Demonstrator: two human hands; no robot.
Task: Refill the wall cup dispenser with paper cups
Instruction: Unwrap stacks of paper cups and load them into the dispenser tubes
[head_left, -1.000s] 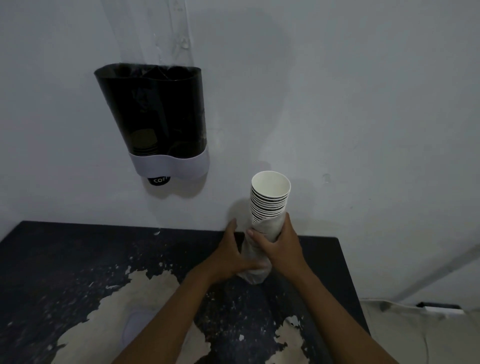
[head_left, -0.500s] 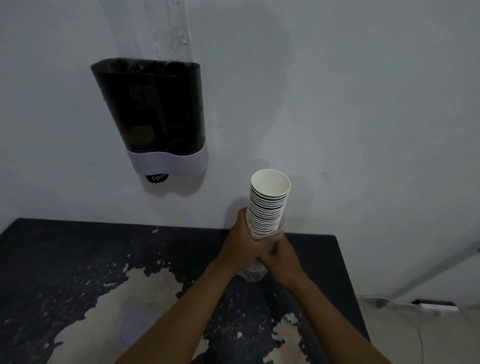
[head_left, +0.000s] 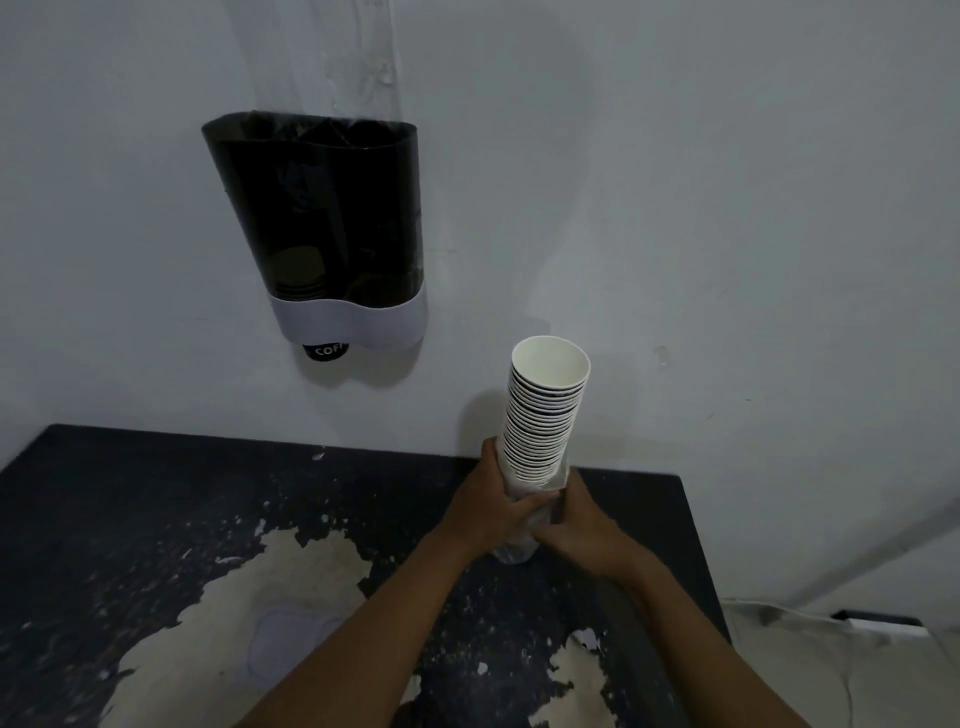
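Head view: both hands, left hand (head_left: 493, 501) and right hand (head_left: 582, 527), grip the cup stack (head_left: 543, 415), apparently through its plastic sleeve (head_left: 514, 551).

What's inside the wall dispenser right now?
Through the dark dispenser a short cup stack shows low in its left tube, one cup poking out below. The right tube's contents are too dark to tell.

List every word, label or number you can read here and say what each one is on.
"COF": white letters on the black cup bottom poking out under the left side of the wall cup dispenser; the rest of the word is cut off by the dispenser's white base.

No other text is readable: the stack of paper cups gripped by the left hand and right hand shows only dark rim bands.
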